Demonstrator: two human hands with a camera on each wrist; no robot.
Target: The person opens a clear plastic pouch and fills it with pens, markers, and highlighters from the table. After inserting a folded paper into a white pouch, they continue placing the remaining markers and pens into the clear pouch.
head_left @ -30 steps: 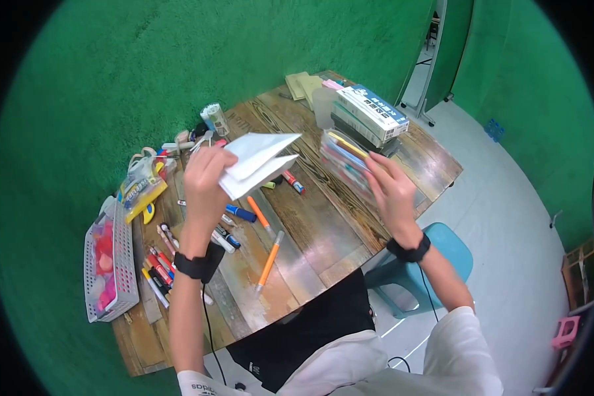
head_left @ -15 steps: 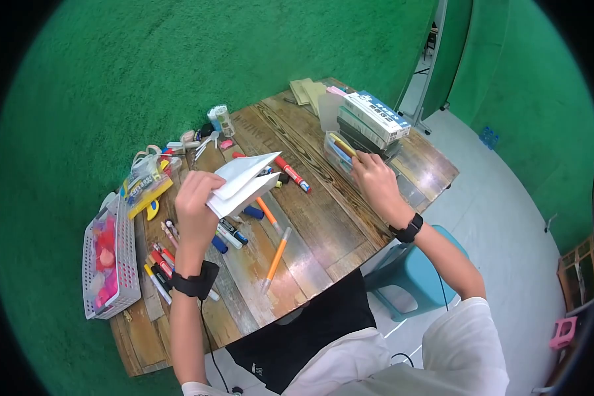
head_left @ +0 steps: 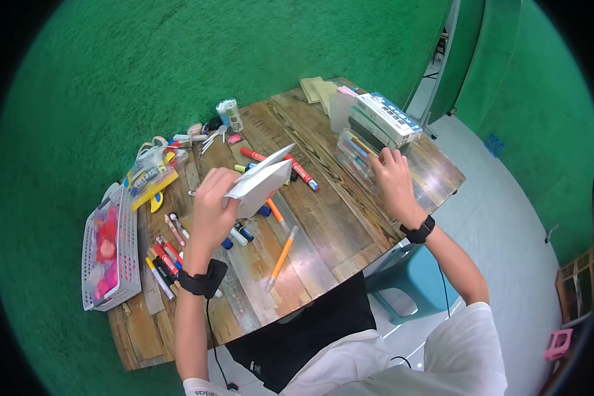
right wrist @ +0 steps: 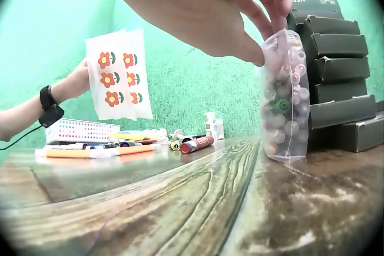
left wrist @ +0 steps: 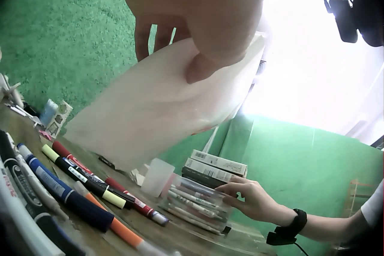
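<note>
My left hand [head_left: 212, 204] pinches a folded white sheet [head_left: 263, 188] above the table; in the right wrist view its other face shows red flowers with green leaves [right wrist: 114, 79]. At the table's right part, my right hand [head_left: 396, 185] grips the top edge of a clear pouch of pens [right wrist: 285, 103], which stands upright on the wood beside stacked boxes [right wrist: 339, 58]. In the left wrist view, the thumb of my left hand [left wrist: 198, 16] lies on the sheet and the right hand's fingers are at the pouch [left wrist: 195, 205].
Loose markers [head_left: 301, 173] and an orange pen [head_left: 282, 259] lie on the wooden table [head_left: 323, 218]. A white basket [head_left: 127, 254] stands at the left edge, near a yellow packet [head_left: 153, 185]. Beyond the right side is a blue stool [head_left: 416, 284].
The pouch was tilted in my right hand and now stands by the boxes, the hand having moved with it. My left hand has lowered, then shifted right with the sheet, which has turned.
</note>
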